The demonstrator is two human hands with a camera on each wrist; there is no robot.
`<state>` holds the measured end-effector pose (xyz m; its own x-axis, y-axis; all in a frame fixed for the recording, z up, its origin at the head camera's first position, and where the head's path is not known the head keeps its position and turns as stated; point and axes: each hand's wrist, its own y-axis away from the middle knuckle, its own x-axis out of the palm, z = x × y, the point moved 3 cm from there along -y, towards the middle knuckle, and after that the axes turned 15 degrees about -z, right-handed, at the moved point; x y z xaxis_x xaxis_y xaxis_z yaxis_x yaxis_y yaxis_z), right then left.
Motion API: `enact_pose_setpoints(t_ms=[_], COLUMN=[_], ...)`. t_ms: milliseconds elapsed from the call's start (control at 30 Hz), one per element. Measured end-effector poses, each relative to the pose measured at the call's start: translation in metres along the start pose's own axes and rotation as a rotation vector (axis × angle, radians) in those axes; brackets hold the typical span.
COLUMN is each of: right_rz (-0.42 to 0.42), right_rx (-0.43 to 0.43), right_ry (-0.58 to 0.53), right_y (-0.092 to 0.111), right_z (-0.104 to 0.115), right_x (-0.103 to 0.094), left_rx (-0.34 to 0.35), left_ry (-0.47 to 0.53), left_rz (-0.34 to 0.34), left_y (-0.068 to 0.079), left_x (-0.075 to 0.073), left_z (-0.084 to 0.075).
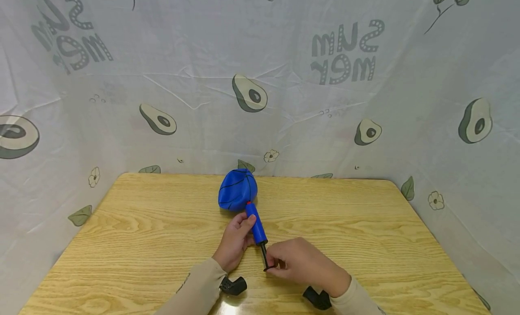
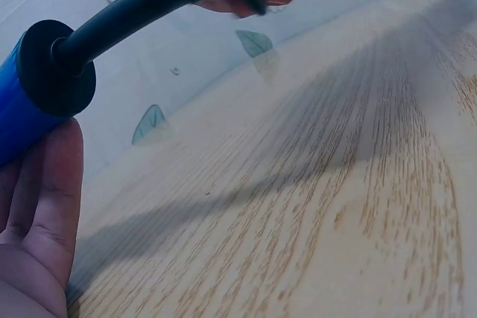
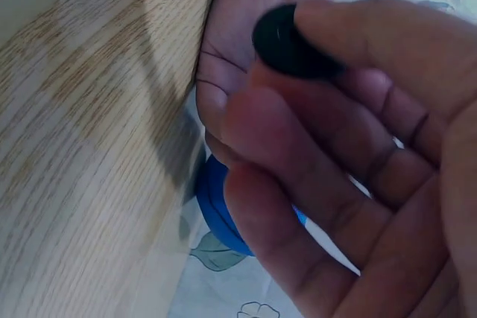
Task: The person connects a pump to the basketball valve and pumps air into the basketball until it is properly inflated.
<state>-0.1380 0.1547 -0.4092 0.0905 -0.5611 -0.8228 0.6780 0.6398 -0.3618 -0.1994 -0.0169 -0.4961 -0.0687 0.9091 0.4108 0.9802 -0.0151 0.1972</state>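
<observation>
A blue hand pump (image 1: 257, 227) points away from me, its red tip against a dented, part-inflated blue ball (image 1: 237, 190) with black lines. My left hand (image 1: 235, 243) grips the pump's barrel, thumb on top. The black plunger rod (image 2: 149, 13) is drawn out of the barrel in the left wrist view. Its round black end cap (image 3: 287, 42) is pinched between thumb and finger of my right hand (image 1: 298, 263). The right hand's other fingers curl loosely beside the rod. Where the pump tip enters the ball is too small to make out.
The wood-grain table (image 1: 162, 233) reaches back to a pale curtain (image 1: 195, 80) printed with avocados, which also hangs at both sides. Black wrist-worn devices (image 1: 233, 286) show beneath both wrists, next to the beige sleeves (image 1: 199, 288).
</observation>
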Motion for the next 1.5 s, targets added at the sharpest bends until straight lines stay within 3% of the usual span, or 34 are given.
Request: enact_pose_setpoints(t_ms=[333, 500, 900, 1033, 1500], right_rz=[0.065, 0.045, -0.157, -0.184, -0.084], right_rx=[-0.078, -0.052, 0.078, 0.104, -0.007], right_ry=[-0.098, -0.057, 0.123, 0.175, 0.099], right_y=[0.0035, 0.0027, -0.0003, -0.0013, -0.0004], right_z=[0.0003, -0.0023, -0.0075, -0.0085, -0.0062], right_x=[0.0039, 0.0032, -0.0026, -0.0031, -0.0013], left_rx=[-0.004, -0.003, 0.004, 0.005, 0.002], left_ry=[0.006, 0.013, 0.053, 0.051, 0.017], left_rz=[-0.008, -0.028, 0.003, 0.016, 0.015], left_y=[-0.0006, -0.0006, -0.0008, -0.0006, -0.0011], left_x=[0.0005, 0.0007, 0.0015, 0.0021, 0.0005], left_z=[0.0013, 0.0005, -0.0002, -0.0002, 0.0003])
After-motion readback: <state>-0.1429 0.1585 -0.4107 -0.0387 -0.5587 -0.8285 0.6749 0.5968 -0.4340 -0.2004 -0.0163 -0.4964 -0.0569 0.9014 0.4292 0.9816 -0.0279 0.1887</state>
